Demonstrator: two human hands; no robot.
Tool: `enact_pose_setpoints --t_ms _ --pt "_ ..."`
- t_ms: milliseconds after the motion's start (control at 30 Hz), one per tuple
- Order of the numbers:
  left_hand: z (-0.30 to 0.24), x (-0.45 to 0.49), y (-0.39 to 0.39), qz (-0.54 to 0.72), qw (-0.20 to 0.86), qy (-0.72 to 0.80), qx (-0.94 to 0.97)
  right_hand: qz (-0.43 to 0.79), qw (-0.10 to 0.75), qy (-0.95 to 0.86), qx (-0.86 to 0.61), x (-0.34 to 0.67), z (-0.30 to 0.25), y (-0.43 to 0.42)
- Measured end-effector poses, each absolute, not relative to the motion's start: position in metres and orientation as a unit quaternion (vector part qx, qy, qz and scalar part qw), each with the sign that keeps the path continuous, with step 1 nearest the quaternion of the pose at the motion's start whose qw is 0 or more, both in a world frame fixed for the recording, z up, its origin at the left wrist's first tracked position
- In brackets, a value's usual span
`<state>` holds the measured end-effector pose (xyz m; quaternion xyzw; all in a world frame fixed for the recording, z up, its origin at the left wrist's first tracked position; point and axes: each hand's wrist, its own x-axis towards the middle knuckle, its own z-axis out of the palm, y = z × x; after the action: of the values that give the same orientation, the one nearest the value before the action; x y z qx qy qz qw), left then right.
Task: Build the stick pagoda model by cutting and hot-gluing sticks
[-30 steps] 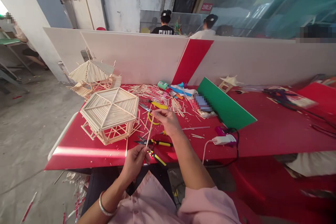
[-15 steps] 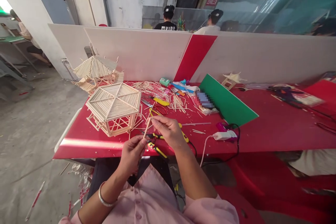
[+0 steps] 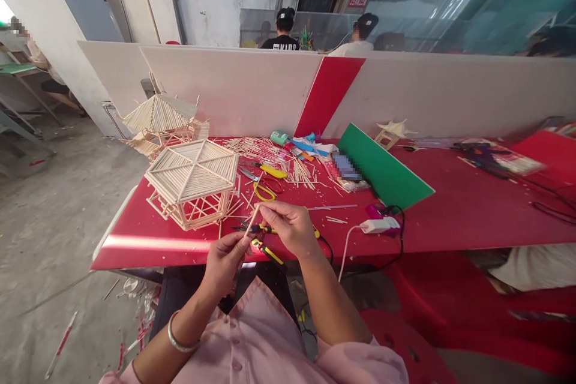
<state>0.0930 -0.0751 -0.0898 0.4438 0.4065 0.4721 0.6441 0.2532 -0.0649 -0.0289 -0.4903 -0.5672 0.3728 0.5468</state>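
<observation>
A thin wooden stick [image 3: 252,221] is pinched between both hands above the near edge of the red table [image 3: 450,216]. My left hand [image 3: 224,264] grips its lower end with closed fingers. My right hand [image 3: 290,227] pinches its upper end. Just beyond, to the left, stands a hexagonal stick pavilion model [image 3: 192,183]. Yellow-handled pliers [image 3: 265,248] lie on the table under my hands.
A second stick model [image 3: 159,123] stands at the table's far left corner. Loose sticks [image 3: 265,153], yellow scissors [image 3: 263,183], a green board [image 3: 382,168] and a white glue gun with cord [image 3: 378,226] lie on the table. Two people sit behind the white and red partition [image 3: 252,93].
My hands have drawn together and nearer to me, and the visible stick between them is shorter. The camera view has shifted slightly.
</observation>
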Motion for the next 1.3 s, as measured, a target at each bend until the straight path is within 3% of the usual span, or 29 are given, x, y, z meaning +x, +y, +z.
enact_pose_setpoints --t_ms 167,267,333,433,500,633,733,1033,1100,1200,1300 --pt "-0.095 0.092 -0.077 0.502 0.638 0.396 0.428 0.286 0.538 -0.612 -0.505 0.248 -0.028 -0.067" --pt "-0.091 0.090 -0.077 0.554 0.634 0.369 0.394 0.299 0.491 -0.635 -0.516 0.243 -0.039 -0.073" --pt "-0.085 0.085 -0.074 0.580 0.620 0.358 0.390 0.333 0.407 -0.680 -0.511 0.243 -0.052 -0.080" --pt "-0.079 0.077 -0.069 0.570 0.614 0.359 0.411 0.394 0.191 -0.779 -0.449 0.250 -0.071 -0.089" --pt "-0.079 0.073 -0.066 0.560 0.616 0.364 0.418 0.376 0.120 -0.808 -0.438 0.256 -0.079 -0.092" --pt "-0.083 0.072 -0.064 0.555 0.611 0.375 0.421 0.257 0.281 -0.754 -0.535 0.261 -0.078 -0.088" --pt "-0.083 0.073 -0.064 0.539 0.603 0.398 0.433 0.270 0.388 -0.698 -0.538 0.256 -0.067 -0.083" --pt "-0.081 0.068 -0.067 0.501 0.645 0.390 0.425 0.296 0.547 -0.642 -0.448 0.224 -0.051 -0.071" --pt "-0.080 0.062 -0.067 0.506 0.620 0.397 0.449 0.308 0.530 -0.649 -0.451 0.232 -0.057 -0.072" --pt "-0.075 0.053 -0.069 0.494 0.516 0.405 0.571 0.322 0.377 -0.731 -0.470 0.252 -0.075 -0.077" --pt "-0.066 0.047 -0.073 0.488 0.380 0.389 0.683 0.194 0.264 -0.732 -0.598 0.276 -0.101 -0.082"
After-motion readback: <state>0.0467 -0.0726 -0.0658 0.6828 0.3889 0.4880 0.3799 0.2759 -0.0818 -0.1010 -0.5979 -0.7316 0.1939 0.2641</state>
